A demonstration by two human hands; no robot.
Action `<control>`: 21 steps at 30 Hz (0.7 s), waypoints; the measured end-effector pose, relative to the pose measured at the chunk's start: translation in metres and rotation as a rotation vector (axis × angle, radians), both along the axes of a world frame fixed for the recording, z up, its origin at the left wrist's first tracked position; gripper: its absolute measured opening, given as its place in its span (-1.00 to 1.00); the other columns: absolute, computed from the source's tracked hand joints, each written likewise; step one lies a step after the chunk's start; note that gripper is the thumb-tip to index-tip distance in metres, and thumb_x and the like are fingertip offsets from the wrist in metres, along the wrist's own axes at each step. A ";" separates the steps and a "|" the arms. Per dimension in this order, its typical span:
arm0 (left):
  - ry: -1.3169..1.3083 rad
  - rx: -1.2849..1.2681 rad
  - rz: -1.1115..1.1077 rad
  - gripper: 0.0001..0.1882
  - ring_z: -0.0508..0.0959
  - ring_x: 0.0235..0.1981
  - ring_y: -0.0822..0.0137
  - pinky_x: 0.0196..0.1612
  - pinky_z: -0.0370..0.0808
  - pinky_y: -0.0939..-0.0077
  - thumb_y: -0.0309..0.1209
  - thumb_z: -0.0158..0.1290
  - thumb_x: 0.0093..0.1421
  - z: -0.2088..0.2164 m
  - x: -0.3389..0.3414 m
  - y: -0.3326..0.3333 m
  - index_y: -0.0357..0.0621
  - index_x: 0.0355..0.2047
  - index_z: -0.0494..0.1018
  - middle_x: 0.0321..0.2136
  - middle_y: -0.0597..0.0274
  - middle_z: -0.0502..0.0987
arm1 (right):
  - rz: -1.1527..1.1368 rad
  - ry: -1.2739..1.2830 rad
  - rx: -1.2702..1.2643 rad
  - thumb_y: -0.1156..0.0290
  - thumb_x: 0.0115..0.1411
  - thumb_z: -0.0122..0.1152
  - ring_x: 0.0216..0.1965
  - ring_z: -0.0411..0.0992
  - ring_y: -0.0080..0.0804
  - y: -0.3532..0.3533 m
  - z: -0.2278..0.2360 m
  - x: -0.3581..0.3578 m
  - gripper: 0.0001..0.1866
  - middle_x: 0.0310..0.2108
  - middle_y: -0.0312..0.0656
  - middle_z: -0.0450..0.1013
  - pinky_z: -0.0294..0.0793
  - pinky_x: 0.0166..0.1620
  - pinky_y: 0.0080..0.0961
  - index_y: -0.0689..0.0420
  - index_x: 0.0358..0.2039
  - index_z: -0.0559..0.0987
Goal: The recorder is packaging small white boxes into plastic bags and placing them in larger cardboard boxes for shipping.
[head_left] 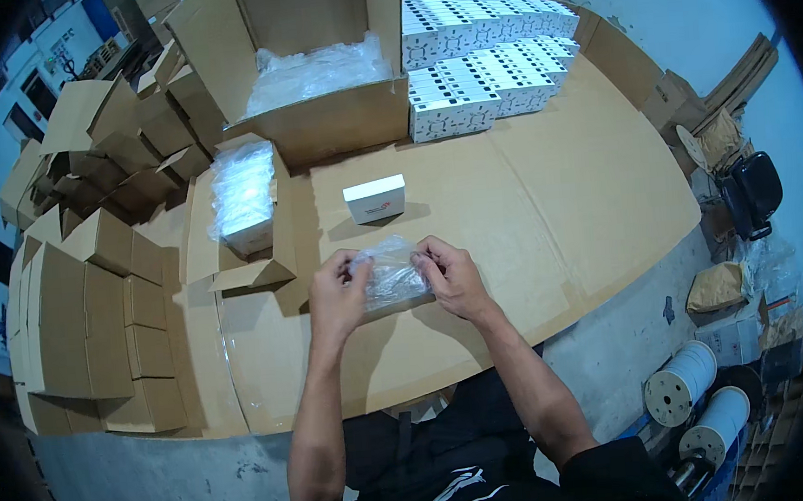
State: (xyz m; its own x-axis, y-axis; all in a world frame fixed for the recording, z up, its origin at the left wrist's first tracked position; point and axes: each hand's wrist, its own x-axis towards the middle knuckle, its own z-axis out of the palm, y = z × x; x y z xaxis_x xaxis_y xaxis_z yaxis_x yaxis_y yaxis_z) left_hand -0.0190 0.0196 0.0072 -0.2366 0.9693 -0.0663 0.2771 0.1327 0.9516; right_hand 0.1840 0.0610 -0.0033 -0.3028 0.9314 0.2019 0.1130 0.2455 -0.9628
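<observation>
Between my two hands, low over the cardboard-covered table, is a clear plastic bag [392,277]. My left hand [337,290] pinches its left edge, while my right hand [452,275] grips the right edge. Whether anything sits inside the bag I cannot tell. Just beyond my hands a small white box [375,200] stands upright on the cardboard. To the left of it is an open cardboard carton [278,259] holding several items wrapped in clear plastic [244,189].
A large open carton [319,131] at the back holds clear plastic bags [319,75]. Right of it, white patterned boxes [455,116] stand stacked in rows. Brown cartons [62,321] are piled along the left. Cable spools [681,383] and a black chair [753,190] are beyond the table's right edge.
</observation>
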 end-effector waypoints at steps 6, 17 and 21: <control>-0.281 0.144 0.152 -0.85 0.49 -0.43 0.59 -0.35 0.45 0.62 -0.41 0.08 0.41 -0.011 -0.011 -0.005 -0.26 -0.18 0.53 -0.41 0.34 0.56 | 0.008 -0.178 -0.025 0.39 0.34 0.17 -0.56 0.33 -0.53 0.003 0.011 0.009 -0.81 -0.62 -0.14 0.41 0.37 -0.44 -0.44 0.29 -0.32 0.55; 0.187 0.334 0.124 -0.70 0.55 -0.37 0.35 -0.25 0.53 0.45 -0.35 0.19 0.30 0.021 -0.005 -0.025 -0.33 -0.09 0.49 -0.30 0.18 0.54 | 0.216 -0.257 0.015 0.42 0.34 0.21 -0.54 0.33 -0.59 0.022 0.039 0.033 -0.83 -0.59 -0.24 0.45 0.37 -0.42 -0.51 0.30 -0.28 0.61; 0.100 0.056 -0.206 -0.74 0.52 -0.41 0.40 -0.26 0.50 0.50 -0.36 0.18 0.31 0.052 0.020 -0.004 -0.32 -0.12 0.50 -0.37 0.22 0.56 | 0.350 -0.362 0.070 0.40 0.29 0.29 -0.50 0.40 -0.55 0.032 0.056 0.031 -0.81 -0.58 -0.19 0.47 0.44 -0.36 -0.45 0.30 -0.27 0.62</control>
